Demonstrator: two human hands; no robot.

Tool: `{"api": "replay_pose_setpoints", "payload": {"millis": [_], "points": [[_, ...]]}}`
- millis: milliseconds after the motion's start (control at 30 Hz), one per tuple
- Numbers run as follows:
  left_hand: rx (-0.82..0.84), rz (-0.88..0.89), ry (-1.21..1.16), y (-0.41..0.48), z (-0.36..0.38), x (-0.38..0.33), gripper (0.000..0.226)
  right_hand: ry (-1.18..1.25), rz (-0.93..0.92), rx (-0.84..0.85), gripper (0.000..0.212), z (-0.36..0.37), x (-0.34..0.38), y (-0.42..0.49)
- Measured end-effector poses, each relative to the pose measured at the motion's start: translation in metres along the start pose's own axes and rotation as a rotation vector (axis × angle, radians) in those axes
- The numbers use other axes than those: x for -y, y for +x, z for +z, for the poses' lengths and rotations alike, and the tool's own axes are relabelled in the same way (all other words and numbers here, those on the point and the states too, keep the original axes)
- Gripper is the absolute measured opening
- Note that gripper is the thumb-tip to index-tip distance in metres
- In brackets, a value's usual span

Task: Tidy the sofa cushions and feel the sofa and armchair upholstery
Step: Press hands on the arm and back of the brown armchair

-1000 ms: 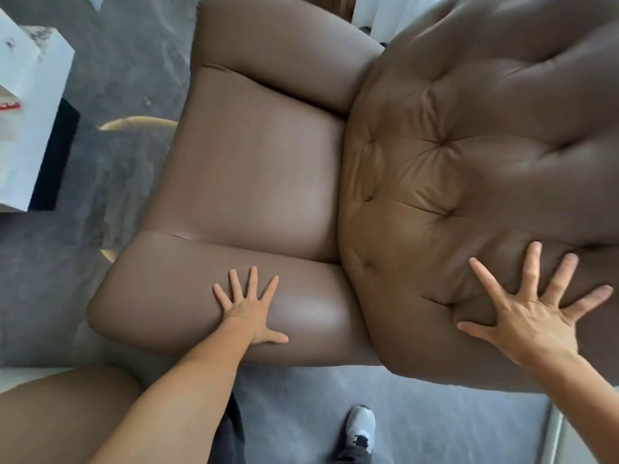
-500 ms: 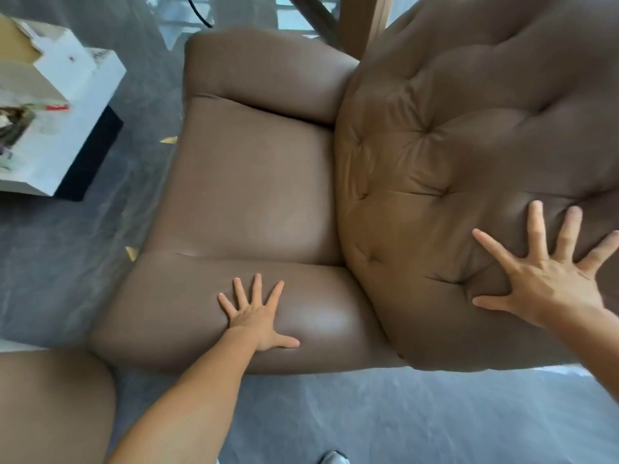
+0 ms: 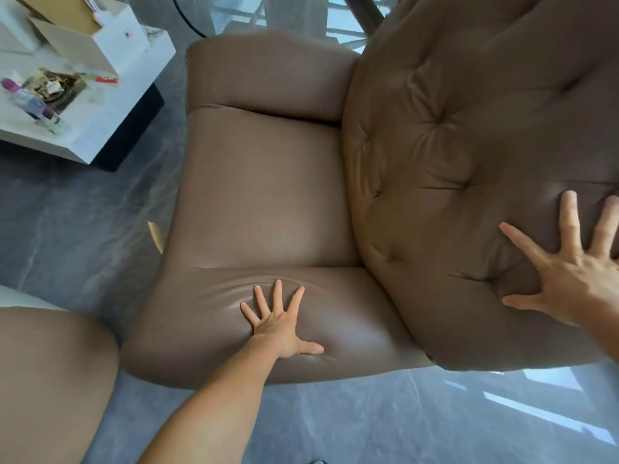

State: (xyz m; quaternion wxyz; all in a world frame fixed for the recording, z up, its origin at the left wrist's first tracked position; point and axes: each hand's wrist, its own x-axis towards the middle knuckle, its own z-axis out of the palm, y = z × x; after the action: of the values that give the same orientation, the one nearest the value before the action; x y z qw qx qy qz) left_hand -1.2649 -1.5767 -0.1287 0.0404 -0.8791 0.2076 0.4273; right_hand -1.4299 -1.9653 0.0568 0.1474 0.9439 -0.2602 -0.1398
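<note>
While both palms are down on the upholstery, this reads as the feel step on the armchair (image 3: 268, 195), not cushion tidying.

left hand (image 3: 279, 324): flat on the near armrest (image 3: 201, 323), fingers spread apart, thumb out to the side. Nothing gripped. Leather wrinkles just ahead of the fingertips, so it looks pressed in, probably to test give.

right hand (image 3: 569, 279): flat on the tufted backrest (image 3: 452, 162), fingers splayed wide; outer fingers run off the frame edge. Palm sits beside a tuft dimple, padding bulging around it. Again no grip, open palm for contact area.

armchair position: fills centre frame, seen from above; seat between the two armrests, backrest to the right. Stands on grey floor (image 3: 83, 229).

sofa: a brown rounded mass (image 3: 50, 380) at lower left, near the armchair but apart from it, may be part of it; can't confirm. No loose cushions in view.

side table (image 3: 100, 128): white, upper left, cluttered with boxes and small items; apart from the chair, not involved.

progress: armchair feel underway; sofa and cushion state can't be judged from here.
</note>
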Motion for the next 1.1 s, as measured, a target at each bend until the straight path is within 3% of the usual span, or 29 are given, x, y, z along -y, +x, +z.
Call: {"api": "replay_pose_setpoints", "payload": {"millis": [233,367,867,1100], "points": [[-0.040,0.013,0.004,0.002,0.005,-0.011,0.140,0.085,0.009,0.149,0.131,0.008,-0.016,0.008],[-0.026,0.033,0.017,0.001,-0.001,-0.011,0.139,0.155,-0.060,0.132,0.140,0.013,-0.019,0.002],[-0.100,0.094,0.103,-0.001,-0.007,0.016,0.140,0.220,0.074,0.138,0.147,0.026,0.003,-0.046],[-0.100,0.087,0.126,0.010,-0.006,0.028,0.141,0.147,0.135,0.134,0.132,0.014,0.016,-0.051]]}}
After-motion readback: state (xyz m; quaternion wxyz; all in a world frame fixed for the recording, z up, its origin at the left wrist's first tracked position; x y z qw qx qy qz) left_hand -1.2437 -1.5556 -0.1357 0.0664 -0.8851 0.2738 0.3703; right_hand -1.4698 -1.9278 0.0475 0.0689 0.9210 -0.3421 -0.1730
